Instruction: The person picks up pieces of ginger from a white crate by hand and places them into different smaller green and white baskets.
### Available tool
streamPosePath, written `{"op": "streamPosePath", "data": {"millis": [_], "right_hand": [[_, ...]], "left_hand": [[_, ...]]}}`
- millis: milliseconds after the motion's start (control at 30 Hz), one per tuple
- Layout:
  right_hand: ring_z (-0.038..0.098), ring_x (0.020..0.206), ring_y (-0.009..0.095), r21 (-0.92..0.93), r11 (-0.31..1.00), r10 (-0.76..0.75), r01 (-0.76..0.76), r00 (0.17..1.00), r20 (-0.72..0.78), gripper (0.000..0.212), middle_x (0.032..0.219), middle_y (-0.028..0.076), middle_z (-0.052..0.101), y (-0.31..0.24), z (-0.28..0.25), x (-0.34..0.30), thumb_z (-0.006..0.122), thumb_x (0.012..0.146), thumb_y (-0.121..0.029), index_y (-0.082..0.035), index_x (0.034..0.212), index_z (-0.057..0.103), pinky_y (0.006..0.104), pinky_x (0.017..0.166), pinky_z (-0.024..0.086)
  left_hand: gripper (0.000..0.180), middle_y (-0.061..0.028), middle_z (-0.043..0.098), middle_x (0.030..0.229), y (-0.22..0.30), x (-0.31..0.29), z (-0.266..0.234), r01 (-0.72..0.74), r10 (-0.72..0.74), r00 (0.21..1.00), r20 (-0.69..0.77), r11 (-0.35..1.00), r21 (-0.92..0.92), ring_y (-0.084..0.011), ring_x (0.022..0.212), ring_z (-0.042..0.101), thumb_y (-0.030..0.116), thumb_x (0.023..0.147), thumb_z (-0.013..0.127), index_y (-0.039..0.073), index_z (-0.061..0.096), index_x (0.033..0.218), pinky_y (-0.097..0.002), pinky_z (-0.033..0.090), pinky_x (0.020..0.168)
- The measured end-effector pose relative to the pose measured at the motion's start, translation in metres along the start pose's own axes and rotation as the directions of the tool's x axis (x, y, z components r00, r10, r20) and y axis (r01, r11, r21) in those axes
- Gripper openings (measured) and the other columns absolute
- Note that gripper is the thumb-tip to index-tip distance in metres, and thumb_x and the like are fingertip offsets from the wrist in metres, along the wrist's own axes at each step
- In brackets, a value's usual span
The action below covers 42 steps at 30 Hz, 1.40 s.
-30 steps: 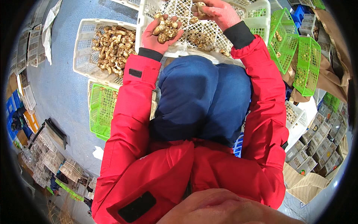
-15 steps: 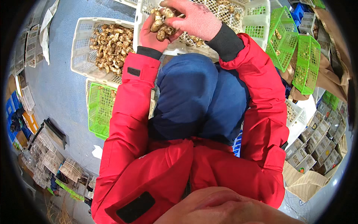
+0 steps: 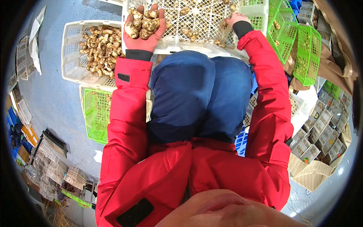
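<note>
My left hand (image 3: 153, 41), in a pink glove, is turned palm up with its fingers curled round a cluster of brown-and-white mushrooms (image 3: 145, 24). It is over the left side of a white lattice crate (image 3: 172, 48) in front of my knees. My right hand (image 3: 238, 19), gloved too, reaches down at the crate's right side. Its fingers are bent and closed at a small brown mushroom (image 3: 225, 24), partly hiding it. A few loose mushrooms (image 3: 190, 34) lie on the crate's lattice bottom between my hands.
To the left stands a white crate (image 3: 70, 56) heaped with mushrooms, with a green basket (image 3: 90, 117) set in another white crate nearer me. More green baskets (image 3: 308, 56) stand on the right, beside brown cloth (image 3: 332, 56). Stacked pale crates (image 3: 321, 132) are farther right.
My hands have parted. The left one has turned palm up, keeping the mushrooms, while the right has left the cluster and moved right, down into the crate. The view has shifted slightly.
</note>
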State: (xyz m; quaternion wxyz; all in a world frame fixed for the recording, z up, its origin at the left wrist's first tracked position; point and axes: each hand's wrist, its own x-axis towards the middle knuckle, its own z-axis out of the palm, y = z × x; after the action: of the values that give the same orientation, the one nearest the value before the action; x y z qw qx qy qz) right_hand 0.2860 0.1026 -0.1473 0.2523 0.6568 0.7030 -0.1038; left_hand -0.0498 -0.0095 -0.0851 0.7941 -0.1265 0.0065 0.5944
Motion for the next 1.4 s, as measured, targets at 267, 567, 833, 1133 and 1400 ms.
{"op": "streamPosePath", "data": {"millis": [267, 567, 833, 1133, 1400], "right_hand": [[0.059, 0.095, 0.018, 0.954, 0.220, -0.177, -0.203, 0.954, 0.244, 0.047, 0.097, 0.008, 0.062, -0.005, -0.006, -0.008, 0.058, 0.083, -0.025, -0.003, 0.123, 0.049, 0.0326, 0.086, 0.047], [0.052, 0.109, 0.027, 0.843, -0.537, -0.530, -0.025, 0.788, -0.314, 0.050, 0.102, 0.008, 0.056, -0.050, -0.085, -0.063, 0.053, 0.089, -0.021, 0.000, 0.130, 0.036, 0.0379, 0.096, 0.041], [0.060, 0.093, 0.019, 0.954, -0.276, -0.552, 0.116, 0.794, -0.256, 0.044, 0.099, 0.009, 0.061, -0.061, -0.101, -0.074, 0.056, 0.087, -0.019, 0.001, 0.125, 0.045, 0.0319, 0.082, 0.048], [0.060, 0.083, 0.013, 0.824, 0.141, -0.459, 0.549, 0.774, -0.437, 0.044, 0.092, 0.010, 0.063, -0.115, -0.115, -0.083, 0.068, 0.075, -0.017, 0.001, 0.112, 0.055, 0.0255, 0.071, 0.047], [0.062, 0.085, 0.026, 0.531, 0.411, -0.607, 0.741, 0.657, -0.447, 0.041, 0.094, 0.013, 0.063, -0.130, -0.120, -0.104, 0.059, 0.078, -0.028, -0.010, 0.115, 0.057, 0.0339, 0.077, 0.047]], "left_hand": [[0.035, -0.0193, 0.043, 0.132, -0.006, 0.002, 0.005, -0.045, 0.047, 0.997, -0.064, 0.998, 0.041, -0.0396, 0.126, 0.033, 0.031, 0.087, 0.046, 0.008, 0.054, 0.112, -0.0584, 0.026, 0.103], [0.030, -0.0205, 0.044, 0.130, -0.009, -0.001, 0.009, -0.054, 0.066, 0.989, -0.136, 0.994, 0.091, -0.0403, 0.125, 0.034, 0.027, 0.088, 0.046, 0.007, 0.053, 0.109, -0.0586, 0.026, 0.104], [0.030, -0.0208, 0.045, 0.128, -0.008, -0.002, 0.009, -0.070, 0.080, 0.989, -0.127, 0.994, 0.079, -0.0413, 0.123, 0.037, 0.027, 0.088, 0.046, 0.007, 0.053, 0.109, -0.0604, 0.026, 0.103], [0.033, -0.0181, 0.050, 0.124, -0.015, 0.000, 0.016, -0.050, 0.061, 0.993, -0.105, 0.993, 0.105, -0.0405, 0.119, 0.042, 0.032, 0.090, 0.042, 0.010, 0.054, 0.111, -0.0654, 0.025, 0.100], [0.037, -0.0151, 0.047, 0.130, -0.010, 0.002, 0.007, -0.127, 0.156, 0.981, -0.112, 0.964, 0.233, -0.0340, 0.119, 0.043, 0.036, 0.088, 0.043, 0.012, 0.052, 0.114, -0.0586, 0.032, 0.096]]}}
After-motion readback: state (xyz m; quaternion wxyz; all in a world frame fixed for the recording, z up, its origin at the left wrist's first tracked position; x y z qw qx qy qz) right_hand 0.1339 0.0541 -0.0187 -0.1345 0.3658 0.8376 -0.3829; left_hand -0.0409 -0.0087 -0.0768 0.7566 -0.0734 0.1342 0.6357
